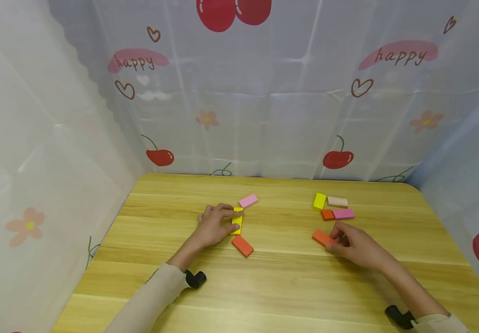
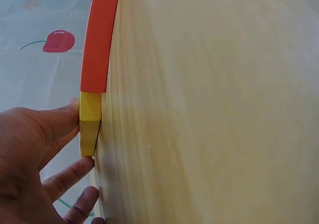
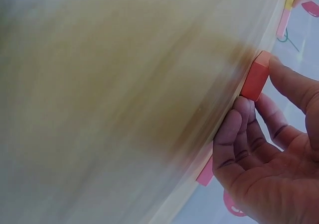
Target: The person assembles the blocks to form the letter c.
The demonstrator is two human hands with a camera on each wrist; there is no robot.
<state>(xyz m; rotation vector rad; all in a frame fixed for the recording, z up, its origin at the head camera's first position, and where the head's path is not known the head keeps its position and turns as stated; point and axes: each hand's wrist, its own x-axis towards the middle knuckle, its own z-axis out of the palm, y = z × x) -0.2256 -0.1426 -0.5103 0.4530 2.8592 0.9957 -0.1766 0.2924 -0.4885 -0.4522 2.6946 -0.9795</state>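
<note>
On the left of the table my left hand (image 1: 213,225) pinches a long yellow block (image 1: 237,221) between thumb and fingers. A red-orange block (image 1: 242,246) lies slanted at the near end of the yellow one, and a pink block (image 1: 248,200) sits by its far end. In the left wrist view the red-orange block (image 2: 99,42) and the yellow block (image 2: 89,124) overlap end to end. Over on the right, my right hand (image 1: 358,247) grips an orange block (image 1: 322,237). Its thumb and fingertips are on that block (image 3: 255,77) in the right wrist view.
Beyond the right hand, a small orange block (image 1: 328,214) and a pink block (image 1: 343,214) lie end to end. Behind them are a yellow block (image 1: 319,201) and a plain wood block (image 1: 337,202). A printed curtain (image 1: 264,115) borders the wooden table (image 1: 281,286).
</note>
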